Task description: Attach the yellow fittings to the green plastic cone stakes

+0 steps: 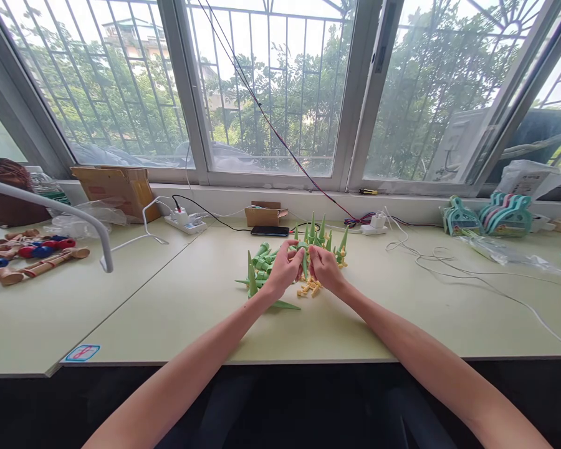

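Note:
My left hand (286, 269) is closed on a green cone-shaped piece (305, 264), whose narrow tip points down. Beside it, my right hand (326, 268) is closed too, its fingertips close against the piece; whatever they pinch is hidden. Loose green pieces (260, 264) lie in a heap to the left of my hands. Just below the hands is a small pile of yellow-orange pieces (310, 287). Behind and to the right, several green spikes (312, 229) stand upright, some with yellow parts at their base.
A black phone (270, 231) lies behind the heap, before a small cardboard box (265, 215). White cables (442, 265) run across the table's right side. At left are wooden toys (42, 265) and a curved white lamp arm (86, 218); at right, bundled teal-handled items (507, 213).

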Action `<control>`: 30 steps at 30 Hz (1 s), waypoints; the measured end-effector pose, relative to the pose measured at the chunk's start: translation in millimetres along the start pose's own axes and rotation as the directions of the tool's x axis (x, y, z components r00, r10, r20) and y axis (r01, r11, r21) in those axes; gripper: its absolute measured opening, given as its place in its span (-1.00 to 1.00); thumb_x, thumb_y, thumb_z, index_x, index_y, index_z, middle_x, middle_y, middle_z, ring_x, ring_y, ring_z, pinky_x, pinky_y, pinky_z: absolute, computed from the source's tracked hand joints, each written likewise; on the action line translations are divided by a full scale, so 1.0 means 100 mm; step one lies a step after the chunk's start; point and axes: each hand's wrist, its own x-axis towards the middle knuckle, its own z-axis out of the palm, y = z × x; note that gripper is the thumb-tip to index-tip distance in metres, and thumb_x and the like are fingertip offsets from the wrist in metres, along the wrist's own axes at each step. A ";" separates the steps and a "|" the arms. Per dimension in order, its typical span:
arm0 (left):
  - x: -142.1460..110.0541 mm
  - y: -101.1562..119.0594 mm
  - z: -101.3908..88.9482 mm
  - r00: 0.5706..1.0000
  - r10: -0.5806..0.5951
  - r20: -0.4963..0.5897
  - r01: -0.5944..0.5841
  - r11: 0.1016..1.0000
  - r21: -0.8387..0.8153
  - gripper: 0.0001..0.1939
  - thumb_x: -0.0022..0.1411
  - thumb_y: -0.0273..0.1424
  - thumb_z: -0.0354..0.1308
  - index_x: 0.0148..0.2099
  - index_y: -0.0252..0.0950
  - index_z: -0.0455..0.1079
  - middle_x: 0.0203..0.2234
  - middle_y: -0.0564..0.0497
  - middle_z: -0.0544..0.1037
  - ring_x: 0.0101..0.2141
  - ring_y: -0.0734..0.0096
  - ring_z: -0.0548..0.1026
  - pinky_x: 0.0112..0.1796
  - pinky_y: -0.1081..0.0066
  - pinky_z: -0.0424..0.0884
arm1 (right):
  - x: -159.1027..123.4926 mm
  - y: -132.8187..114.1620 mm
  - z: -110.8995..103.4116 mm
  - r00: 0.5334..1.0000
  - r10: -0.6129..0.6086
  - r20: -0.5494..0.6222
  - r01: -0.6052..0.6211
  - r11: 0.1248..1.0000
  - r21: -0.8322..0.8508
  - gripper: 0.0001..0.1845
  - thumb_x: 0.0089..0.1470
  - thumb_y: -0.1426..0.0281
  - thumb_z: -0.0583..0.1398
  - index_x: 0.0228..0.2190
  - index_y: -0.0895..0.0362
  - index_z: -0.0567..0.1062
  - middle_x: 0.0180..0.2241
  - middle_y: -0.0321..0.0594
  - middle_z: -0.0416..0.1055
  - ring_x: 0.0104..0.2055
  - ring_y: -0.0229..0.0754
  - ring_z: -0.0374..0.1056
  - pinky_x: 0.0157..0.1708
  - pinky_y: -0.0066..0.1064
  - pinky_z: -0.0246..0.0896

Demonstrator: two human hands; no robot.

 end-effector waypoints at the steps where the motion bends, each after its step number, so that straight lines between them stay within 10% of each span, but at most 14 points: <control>1: 0.00 -0.01 0.00 1.000 0.015 0.003 -0.015 1.000 0.011 -0.65 0.23 -0.20 0.12 -0.03 -0.23 0.16 -0.61 0.22 0.26 -0.71 0.62 0.22 -0.70 0.56 0.15 | 0.00 0.00 0.00 1.000 -0.001 -0.003 0.001 1.000 -0.003 -0.45 0.26 -0.04 -0.08 -0.60 0.06 0.17 -0.75 -0.35 0.22 -0.69 -0.29 0.15 -0.60 -0.42 0.05; 18: 0.00 -0.12 -0.02 0.973 0.230 0.015 -0.223 0.924 0.311 -0.74 0.28 -0.25 0.06 -0.01 -0.17 0.24 -0.39 0.10 0.41 -0.66 0.69 0.21 -0.59 0.58 0.13 | 0.00 -0.05 -0.01 0.998 0.015 -0.066 -0.018 0.999 -0.043 -0.28 0.28 0.00 -0.08 -0.81 0.06 0.17 -0.81 -0.24 0.21 -0.70 -0.26 0.15 -0.53 -0.37 0.14; 30: 0.00 -0.10 0.09 0.983 0.154 -0.097 -0.144 0.985 0.099 -0.65 0.33 -0.09 -0.02 0.03 -0.15 0.16 -0.35 0.09 0.38 -0.67 0.64 0.30 -0.67 0.55 0.19 | -0.02 -0.03 0.05 0.995 -0.056 -0.084 0.049 0.995 -0.083 -0.45 0.30 0.03 -0.09 -0.60 0.08 0.21 -0.72 -0.34 0.23 -0.65 -0.29 0.14 -0.53 -0.42 0.03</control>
